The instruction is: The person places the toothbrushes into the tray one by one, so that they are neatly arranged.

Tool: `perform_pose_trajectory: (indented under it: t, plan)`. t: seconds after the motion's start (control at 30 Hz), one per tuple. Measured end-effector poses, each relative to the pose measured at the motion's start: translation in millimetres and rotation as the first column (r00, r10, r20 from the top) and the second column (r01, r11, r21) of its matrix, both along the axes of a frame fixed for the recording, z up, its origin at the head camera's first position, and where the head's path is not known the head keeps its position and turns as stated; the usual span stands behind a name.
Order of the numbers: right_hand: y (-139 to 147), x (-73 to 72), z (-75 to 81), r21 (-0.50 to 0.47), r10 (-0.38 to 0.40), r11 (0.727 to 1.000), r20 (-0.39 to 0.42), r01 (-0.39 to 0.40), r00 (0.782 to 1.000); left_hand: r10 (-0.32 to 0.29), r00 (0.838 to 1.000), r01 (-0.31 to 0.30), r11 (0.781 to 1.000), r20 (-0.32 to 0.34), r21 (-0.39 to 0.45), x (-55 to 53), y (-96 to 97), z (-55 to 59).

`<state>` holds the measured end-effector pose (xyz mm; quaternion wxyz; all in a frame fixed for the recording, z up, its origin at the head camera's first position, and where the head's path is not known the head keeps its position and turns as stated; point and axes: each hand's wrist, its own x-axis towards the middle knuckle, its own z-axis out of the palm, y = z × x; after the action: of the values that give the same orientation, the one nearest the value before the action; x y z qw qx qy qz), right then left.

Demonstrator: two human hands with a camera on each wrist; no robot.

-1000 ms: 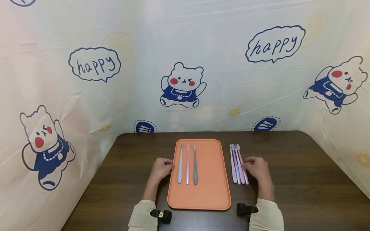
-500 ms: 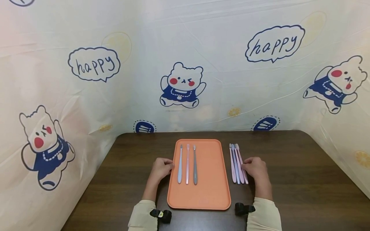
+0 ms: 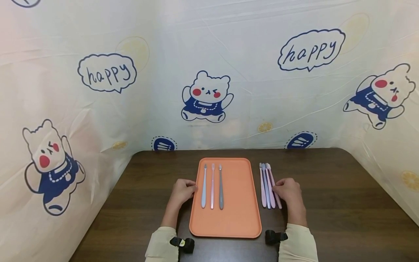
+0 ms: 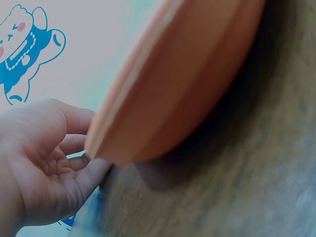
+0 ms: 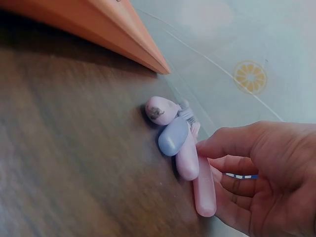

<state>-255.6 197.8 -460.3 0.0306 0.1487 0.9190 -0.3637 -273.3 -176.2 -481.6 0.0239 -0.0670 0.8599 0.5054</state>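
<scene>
**Here, Left Hand on the Tray, Right Hand on a Pink Toothbrush**

From the head view, we see an orange tray (image 3: 236, 196) lying on a dark wooden table (image 3: 144, 182). Our three spaced toothbrushes on it are a blue one (image 3: 204, 194), a slim pink one (image 3: 212, 189) and a grey one (image 3: 221, 193), all with heads toward the patterned backdrop (image 3: 255, 54). The left hand (image 3: 183, 189) holds the tray's left edge. To the right of the tray, apart from it, we find four more brushes bunched side by side; the right hand (image 3: 291, 191) has thumb and fingers at the outermost pink toothbrush (image 3: 278, 201).

In the left wrist view, we see the rim pinched between thumb and fingers, the gap no wider than the rim itself.

In the right wrist view, we face the handle ends: a pink handle with a dark smudge (image 5: 161, 110), a blue handle (image 5: 174, 137), another pink handle (image 5: 187, 160), then the outermost brush, pinched closely near mid-handle. We see the tray's corner above, clear of them.
</scene>
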Motion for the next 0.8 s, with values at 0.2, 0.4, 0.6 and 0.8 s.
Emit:
perform_pose_trajectory:
  t: [0.2, 0.4, 0.6, 0.8]
  plan:
    - [-1.4, 0.1, -0.5, -0.016, -0.021, 1.000, 0.024, 0.022, 0.999, -0.004, 1.000, 0.004, 1.000, 0.001, -0.004, 0.1, 0.0, -0.3]
    - [-1.9, 0.9, -2.6, -0.039, -0.040, 0.998, 0.033, 0.041, 0.999, -0.005, 1.000, 0.005, 1.000, -0.004, -0.001, 0.4, -0.2, -0.7]
    - [0.1, 0.9, -3.5, -0.027, -0.042, 0.999, 0.029, 0.043, 0.999, -0.003, 1.000, 0.003, 1.000, -0.003, -0.011, 0.1, -0.6, -1.1]
    - [2.5, 1.3, -2.7, -0.037, -0.041, 0.998, 0.020, 0.042, 0.999, -0.001, 1.000, 0.001, 1.000, -0.005, -0.010, -0.2, -0.3, -0.9]
